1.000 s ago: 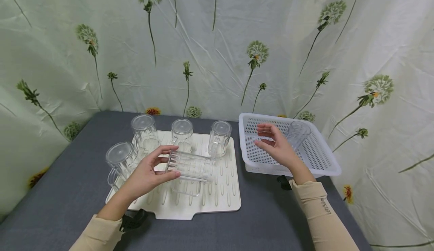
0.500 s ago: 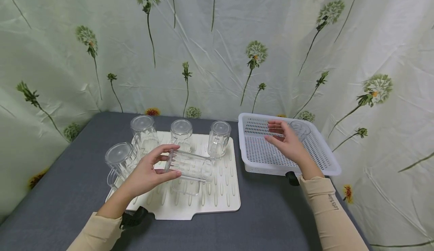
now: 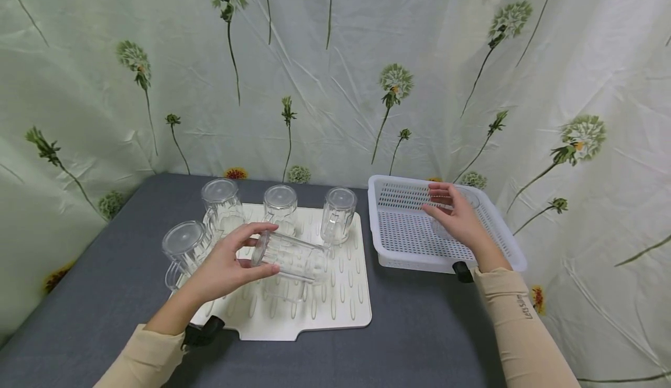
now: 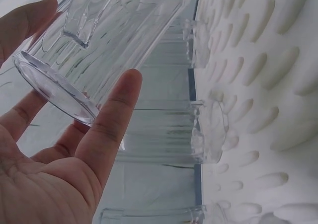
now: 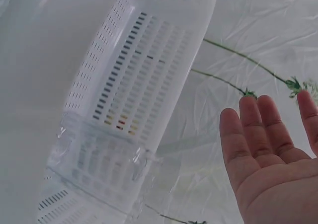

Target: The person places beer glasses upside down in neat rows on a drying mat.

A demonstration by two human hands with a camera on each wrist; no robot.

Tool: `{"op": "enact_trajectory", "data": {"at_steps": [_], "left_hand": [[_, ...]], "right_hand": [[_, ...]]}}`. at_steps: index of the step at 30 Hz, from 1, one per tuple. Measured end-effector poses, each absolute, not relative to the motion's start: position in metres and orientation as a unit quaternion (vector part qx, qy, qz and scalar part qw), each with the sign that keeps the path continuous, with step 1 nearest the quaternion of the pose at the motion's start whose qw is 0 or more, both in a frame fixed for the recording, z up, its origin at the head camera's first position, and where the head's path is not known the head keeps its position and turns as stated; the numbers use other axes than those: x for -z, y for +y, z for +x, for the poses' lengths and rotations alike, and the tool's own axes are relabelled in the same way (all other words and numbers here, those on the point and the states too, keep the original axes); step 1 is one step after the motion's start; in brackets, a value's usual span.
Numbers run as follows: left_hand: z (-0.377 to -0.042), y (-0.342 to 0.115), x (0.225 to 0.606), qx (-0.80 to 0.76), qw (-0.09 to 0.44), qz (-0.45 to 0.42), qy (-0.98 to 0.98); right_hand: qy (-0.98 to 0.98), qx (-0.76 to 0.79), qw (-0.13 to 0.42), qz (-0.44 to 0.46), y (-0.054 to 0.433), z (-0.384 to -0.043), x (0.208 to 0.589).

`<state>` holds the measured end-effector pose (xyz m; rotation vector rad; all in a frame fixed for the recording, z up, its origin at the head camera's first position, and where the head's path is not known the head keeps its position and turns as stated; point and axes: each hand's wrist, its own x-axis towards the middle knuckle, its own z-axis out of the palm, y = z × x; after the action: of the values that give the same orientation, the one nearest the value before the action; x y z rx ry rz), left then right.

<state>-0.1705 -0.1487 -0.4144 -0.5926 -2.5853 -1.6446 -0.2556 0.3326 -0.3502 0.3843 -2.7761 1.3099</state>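
Observation:
My left hand point(image 3: 228, 268) holds a clear glass mug point(image 3: 293, 258) near its base, thumb and fingers on opposite sides. The mug lies tilted, almost on its side, above a white ribbed draining board point(image 3: 335, 309). In the left wrist view its thick base point(image 4: 54, 87) faces my palm and its handle point(image 4: 82, 33) shows. Over the white plastic basket point(image 3: 414, 261) hovers my right hand point(image 3: 461, 222), fingers spread apart and holding nothing. Another clear glass mug point(image 5: 99, 159) is in that basket, partly hidden behind this hand in the head view.
Several glass mugs stand upside down along the board's back and left, among them a right one point(image 3: 339, 216), a middle one point(image 3: 281, 206) and a front-left one point(image 3: 184, 247). A dark grey cloth point(image 3: 409, 330) covers the table. A flowered curtain point(image 3: 325, 102) hangs behind.
My right hand has shifted rightward over the basket, towards the mug there. My left hand stays in place with its mug, whose far end has tipped slightly downward.

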Motion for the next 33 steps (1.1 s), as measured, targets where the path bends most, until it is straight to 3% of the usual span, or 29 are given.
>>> {"op": "enact_trajectory", "data": {"at_steps": [33], "left_hand": [[-0.171, -0.162, 0.404, 0.41, 0.072, -0.217, -0.883]], "right_hand": [[-0.922, -0.377, 0.078, 0.053, 0.369, -0.268, 0.346]]}}
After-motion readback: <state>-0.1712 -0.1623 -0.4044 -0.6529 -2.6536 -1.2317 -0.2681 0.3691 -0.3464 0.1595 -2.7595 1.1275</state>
